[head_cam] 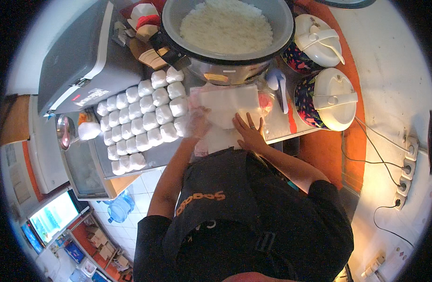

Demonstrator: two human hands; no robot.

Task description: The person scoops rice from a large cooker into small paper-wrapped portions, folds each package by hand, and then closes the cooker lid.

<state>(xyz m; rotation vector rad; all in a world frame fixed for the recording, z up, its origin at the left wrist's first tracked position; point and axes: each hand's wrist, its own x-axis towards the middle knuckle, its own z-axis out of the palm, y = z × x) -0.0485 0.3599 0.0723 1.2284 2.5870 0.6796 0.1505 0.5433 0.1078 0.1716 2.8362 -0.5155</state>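
My right hand (252,133) lies flat with its fingers spread on a stack of white paper or plastic sheets (230,102). A ring shows on one of its fingers. Motion blurs my left hand (199,124), beside the left edge of the sheets and close to the nearest wrapped white bundle (181,126). Something pale and translucent shows around its fingers; whether it grips anything is unclear. Rows of similar white bundles (142,120) cover the counter to the left. Beyond the sheets stands a large pot of cooked white rice (228,28).
Two floral food containers with white lids (335,100) stand on the right, near a blue-and-white rice paddle (282,90). A dark grey cooler box (85,67) borders the bundles on the left. Cables run to a wall power strip (406,169). The counter's front edge (293,135) is close to my body.
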